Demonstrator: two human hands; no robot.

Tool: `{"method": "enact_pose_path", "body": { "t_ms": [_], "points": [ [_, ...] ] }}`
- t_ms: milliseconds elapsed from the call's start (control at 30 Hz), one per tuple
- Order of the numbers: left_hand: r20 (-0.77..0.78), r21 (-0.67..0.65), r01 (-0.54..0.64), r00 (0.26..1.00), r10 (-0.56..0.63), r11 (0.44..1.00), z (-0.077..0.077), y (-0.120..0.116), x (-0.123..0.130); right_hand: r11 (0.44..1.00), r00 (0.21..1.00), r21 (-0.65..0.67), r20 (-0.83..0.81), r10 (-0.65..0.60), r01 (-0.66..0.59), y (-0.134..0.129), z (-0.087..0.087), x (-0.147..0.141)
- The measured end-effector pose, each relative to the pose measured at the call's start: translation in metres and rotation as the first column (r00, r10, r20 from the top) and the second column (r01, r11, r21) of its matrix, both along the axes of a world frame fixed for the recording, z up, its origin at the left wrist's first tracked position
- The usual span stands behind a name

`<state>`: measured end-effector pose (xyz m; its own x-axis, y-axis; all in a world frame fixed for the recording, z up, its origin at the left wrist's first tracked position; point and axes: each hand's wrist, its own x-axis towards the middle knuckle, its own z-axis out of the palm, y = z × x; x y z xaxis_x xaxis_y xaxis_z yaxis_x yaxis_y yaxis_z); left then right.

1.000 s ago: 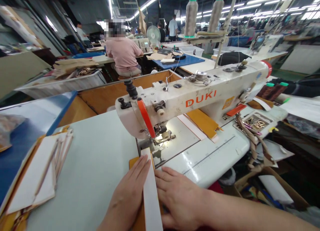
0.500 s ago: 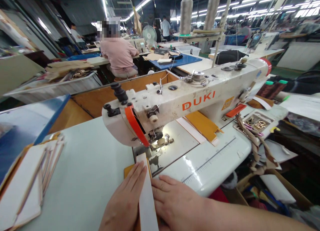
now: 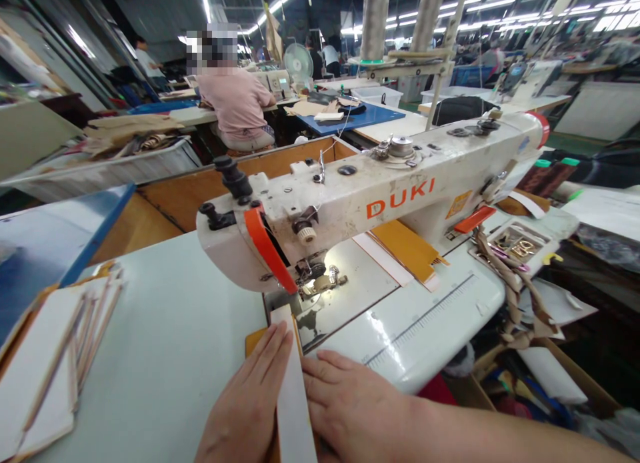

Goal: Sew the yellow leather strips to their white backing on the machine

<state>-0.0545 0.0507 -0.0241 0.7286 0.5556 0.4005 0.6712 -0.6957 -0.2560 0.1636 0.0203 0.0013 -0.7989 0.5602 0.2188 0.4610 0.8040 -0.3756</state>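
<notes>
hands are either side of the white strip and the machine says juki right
Not juki: the head view shows the sewing machine reads DUKI. The rest stands: the left hand and right hand are either side of the white strip.

Ahead of you sits a co-worker in a pink shirt, a white electric fan beyond them; to your right, a shallow tray of gold metal buckles lies below two tall beige thread cones.
</notes>
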Motion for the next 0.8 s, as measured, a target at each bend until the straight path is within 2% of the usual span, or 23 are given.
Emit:
{"method": "enact_pose_path", "body": {
  "t_ms": [233, 533, 633, 800],
  "points": [
    [-0.022, 0.051, 0.011, 1.0, -0.01, 0.999, -0.001, 0.003, 0.001, 0.999, 1.0, -0.037, -0.013, 0.005, -0.006, 0.0, 0.005, 0.001],
    [0.022, 0.013, -0.031, 0.999, 0.03, 0.999, -0.009, 0.001, 0.0, 1.0, 1.0, -0.026, 0.014, 0.004, -0.004, 0.001, 0.005, 0.0],
    [-0.014, 0.009, -0.02, 1.0, 0.02, 1.0, -0.006, 0.001, 0.001, 1.0, 1.0, -0.02, 0.019, 0.018, -0.018, -0.001, 0.003, 0.002],
    [-0.038, 0.079, -0.016, 0.999, 0.019, 0.997, -0.002, 0.002, 0.004, 0.997, 0.995, -0.01, 0.069, 0.072, -0.071, -0.01, 0.006, 0.018]
  ]
}}
